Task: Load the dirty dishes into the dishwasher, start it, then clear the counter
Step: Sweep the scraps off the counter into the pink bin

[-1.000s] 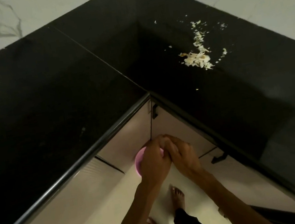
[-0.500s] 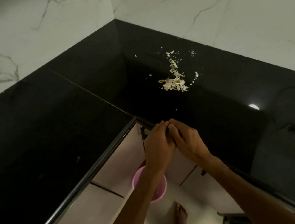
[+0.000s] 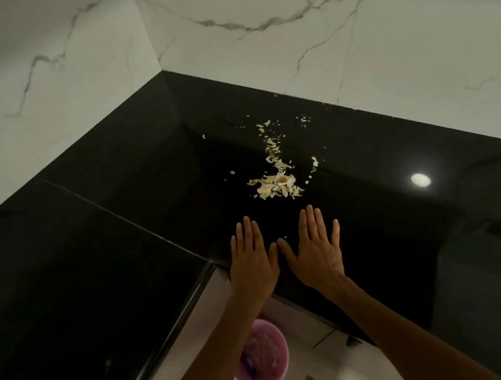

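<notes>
We have both hands flat over the black desk (image 3: pixel 92 284) near its inner front corner, the left hand (image 3: pixel 252 258) and the right hand (image 3: pixel 316 250) side by side with thumbs almost touching. Fingers are straight and spread on both; neither grip holds anything. Whether the palms press the surface or hover just above it we cannot tell.

The thing to clear now is the food scraps (image 3: pixel 278 181) — a pale heap of thin peelings with a trail of flakes running from it toward the back corner where the two marble walls meet. The heap lies just beyond our fingertips, apart from them. One stray fleck sits between the two hands.

We judge these scraps to be very light, dry and loose, with no stiffness to pinch as one piece. They will likely scatter or cling to skin, and the polished desk lets them slide easily. So there is no real place to take hold — better to cup the hands behind the heap on its far side and sweep it toward the front edge, gathering the trail first.

Below that edge, on the floor, stands a pink bowl (image 3: pixel 262 360) with some waste already in it, a likely catcher.
</notes>
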Demonstrator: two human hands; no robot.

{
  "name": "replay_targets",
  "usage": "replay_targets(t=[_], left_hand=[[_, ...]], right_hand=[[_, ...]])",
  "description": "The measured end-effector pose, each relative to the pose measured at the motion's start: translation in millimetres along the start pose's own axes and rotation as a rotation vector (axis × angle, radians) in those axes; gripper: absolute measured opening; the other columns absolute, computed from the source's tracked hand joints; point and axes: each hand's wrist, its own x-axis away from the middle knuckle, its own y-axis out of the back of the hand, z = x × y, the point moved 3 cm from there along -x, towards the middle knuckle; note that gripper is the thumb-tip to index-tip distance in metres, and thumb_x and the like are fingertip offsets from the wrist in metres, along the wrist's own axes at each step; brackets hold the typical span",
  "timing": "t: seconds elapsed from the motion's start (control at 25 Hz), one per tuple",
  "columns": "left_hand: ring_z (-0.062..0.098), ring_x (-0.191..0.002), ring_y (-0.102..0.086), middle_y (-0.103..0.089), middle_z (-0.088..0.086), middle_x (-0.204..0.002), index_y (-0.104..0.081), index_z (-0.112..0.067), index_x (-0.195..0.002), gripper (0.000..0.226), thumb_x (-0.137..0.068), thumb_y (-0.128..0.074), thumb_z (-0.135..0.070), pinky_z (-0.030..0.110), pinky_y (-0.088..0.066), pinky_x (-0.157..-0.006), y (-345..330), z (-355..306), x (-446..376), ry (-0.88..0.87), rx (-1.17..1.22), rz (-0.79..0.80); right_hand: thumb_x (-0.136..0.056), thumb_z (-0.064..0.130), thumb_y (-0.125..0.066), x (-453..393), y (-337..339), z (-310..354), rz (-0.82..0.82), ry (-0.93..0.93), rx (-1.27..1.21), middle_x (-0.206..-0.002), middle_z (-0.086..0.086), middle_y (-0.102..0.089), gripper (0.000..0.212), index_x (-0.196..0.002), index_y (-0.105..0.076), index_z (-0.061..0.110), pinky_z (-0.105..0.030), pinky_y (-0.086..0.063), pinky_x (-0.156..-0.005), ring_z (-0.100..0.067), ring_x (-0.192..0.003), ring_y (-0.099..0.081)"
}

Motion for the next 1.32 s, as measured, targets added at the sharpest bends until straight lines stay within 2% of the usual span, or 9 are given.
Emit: replay_targets(t=[0.12, 0.28, 0.48, 0.72, 0.88, 1.04, 1.12, 1.24, 1.32], left_hand=[[0.020, -0.146, 0.016, 0.006, 0.013, -0.162, 0.003, -0.006, -0.153, 0.101, -0.076, 0.032, -0.064, 0.033, 0.011, -0.116, -0.1, 3.6, -28.4, 0.007, -0.037, -0.016], [0.018, -0.145, 0.019, 0.012, 0.010, -0.161, 0.013, -0.010, -0.149, 0.076, -0.087, 0.019, -0.053, 0.034, 0.012, -0.117, 3.5, 4.3, -73.4, 0.047, -0.101, -0.030], [0.016, -0.144, 0.021, 0.015, 0.007, -0.161, 0.008, -0.011, -0.153, 0.063, -0.098, 0.004, -0.042, 0.033, 0.014, -0.116, 5.9, 7.3, -133.3, 0.076, -0.181, -0.028], [0.014, -0.146, 0.017, 0.010, 0.004, -0.162, 0.002, -0.013, -0.154, 0.073, -0.091, 0.010, -0.047, 0.033, 0.012, -0.117, 5.6, 8.1, -145.2, 0.081, -0.187, -0.050], [0.011, -0.146, 0.017, 0.009, 0.001, -0.162, 0.000, -0.015, -0.155, 0.070, -0.095, 0.003, -0.051, 0.031, 0.012, -0.117, 8.1, 6.8, -145.8, 0.086, -0.114, -0.070], [0.010, -0.146, 0.017, 0.010, -0.001, -0.162, 0.001, -0.017, -0.154, 0.066, -0.097, -0.002, -0.051, 0.031, 0.010, -0.118, 11.0, 5.9, -144.4, 0.094, -0.111, -0.074], [0.010, -0.146, 0.018, 0.010, -0.001, -0.162, 0.001, -0.018, -0.154, 0.063, -0.100, -0.008, -0.049, 0.029, 0.011, -0.118, 10.6, 7.0, -146.5, 0.100, -0.103, -0.079], [0.009, -0.146, 0.017, 0.009, -0.002, -0.162, -0.001, -0.018, -0.154, 0.062, -0.101, -0.012, -0.049, 0.029, 0.011, -0.117, 8.7, 6.8, -147.1, 0.107, -0.097, -0.096], [0.008, -0.146, 0.017, 0.008, -0.002, -0.162, -0.003, -0.018, -0.154, 0.064, -0.099, -0.010, -0.051, 0.029, 0.009, -0.118, 8.7, 7.3, -147.0, 0.101, -0.084, -0.101]], right_hand=[[-0.081, 0.075, 0.009, -30.7, 2.6, 1.5, -0.001, -0.053, 0.009, -0.162, -0.010, 0.012, 0.099, -0.153, 0.009, 0.008, -0.053, 0.012, -0.118, -0.024, -0.148, 0.016], [-0.088, 0.076, -0.003, -76.4, 7.0, 9.0, 0.007, -0.076, 0.006, -0.161, -0.012, 0.015, 0.096, -0.152, 0.015, 0.007, -0.053, 0.013, -0.117, -0.024, -0.147, 0.019], [-0.090, 0.073, -0.002, -138.6, 13.2, 19.3, 0.003, -0.074, -0.001, -0.161, -0.012, 0.016, 0.094, -0.151, 0.015, 0.004, -0.054, 0.012, -0.117, -0.025, -0.147, 0.021], [-0.087, 0.073, 0.003, -156.3, 18.7, 23.9, 0.014, 0.043, -0.073, -0.161, -0.011, 0.015, 0.094, -0.152, 0.012, 0.006, -0.050, 0.011, -0.120, -0.023, -0.147, 0.021], [-0.089, 0.072, -0.002, -134.6, 36.3, -36.8, -0.124, 0.062, -0.110, -0.160, -0.007, 0.016, 0.089, -0.153, 0.008, 0.010, -0.042, 0.014, -0.118, -0.021, -0.147, 0.019], [-0.088, 0.072, 0.006, -167.7, 48.4, -114.2, 0.016, -0.183, -0.007, -0.162, -0.011, 0.011, 0.092, -0.153, 0.005, 0.006, -0.050, 0.006, -0.121, -0.023, -0.148, 0.016], [-0.092, 0.067, 0.001, -188.7, 46.2, -101.5, 0.038, -0.094, 0.035, -0.161, -0.010, 0.014, 0.086, -0.153, 0.007, 0.007, -0.047, 0.010, -0.120, -0.023, -0.147, 0.018], [-0.094, 0.064, 0.000, -208.4, 41.8, -67.0, 0.137, 0.230, -0.003, -0.159, -0.004, 0.018, 0.078, -0.153, 0.009, 0.014, -0.038, 0.015, -0.117, -0.018, -0.146, 0.020], [-0.097, 0.059, -0.010, -222.8, 58.8, -65.3, 0.249, 0.394, -0.199, -0.163, -0.003, 0.003, 0.070, -0.155, -0.002, 0.020, -0.035, 0.004, -0.120, -0.016, -0.149, 0.005]])
